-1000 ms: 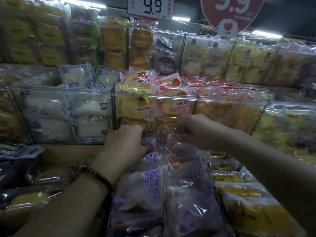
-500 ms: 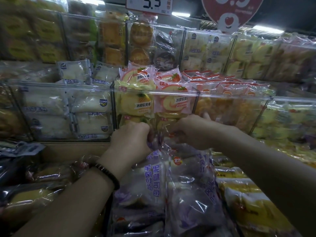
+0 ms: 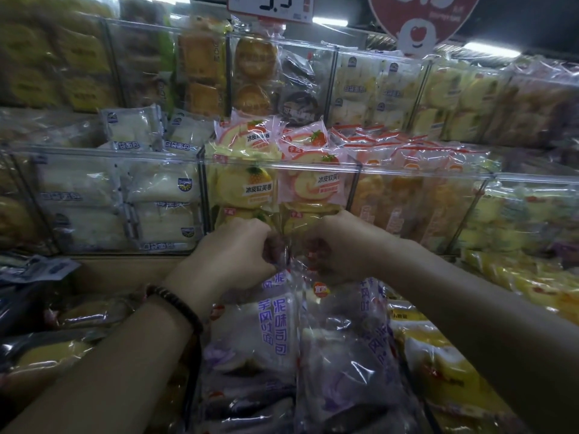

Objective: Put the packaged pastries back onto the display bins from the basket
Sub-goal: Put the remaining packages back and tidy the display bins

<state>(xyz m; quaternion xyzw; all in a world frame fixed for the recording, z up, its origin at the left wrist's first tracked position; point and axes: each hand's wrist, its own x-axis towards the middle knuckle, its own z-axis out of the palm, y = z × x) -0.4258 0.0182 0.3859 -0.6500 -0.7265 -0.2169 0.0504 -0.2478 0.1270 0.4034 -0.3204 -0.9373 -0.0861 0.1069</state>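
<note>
Curled fingers of the left hand (image 3: 233,250) pinch the crinkled top end of the left toast bag (image 3: 266,336). Close beside it the right hand (image 3: 340,245) grips the gathered top of the right toast bag (image 3: 354,346) in the same way. Both sets of knuckles face the camera and the two fists almost touch.

Both bags are clear plastic with purple lettering. They lie side by side below the hands, reaching down toward the camera, on a lower shelf among other wrapped bread. A dark beaded bracelet (image 3: 175,303) sits on the left wrist.

Just behind the hands stands a clear acrylic bin (image 3: 282,166) holding a yellow pineapple roll pack (image 3: 247,186) beside a pink strawberry roll pack (image 3: 316,183). The bin to its left holds white bread packs (image 3: 163,186). Yellow packs (image 3: 438,371) lie to the right of the bags. Above, a price tag (image 3: 271,6) and a round red sign (image 3: 423,17) hang over the upper row of bins.
</note>
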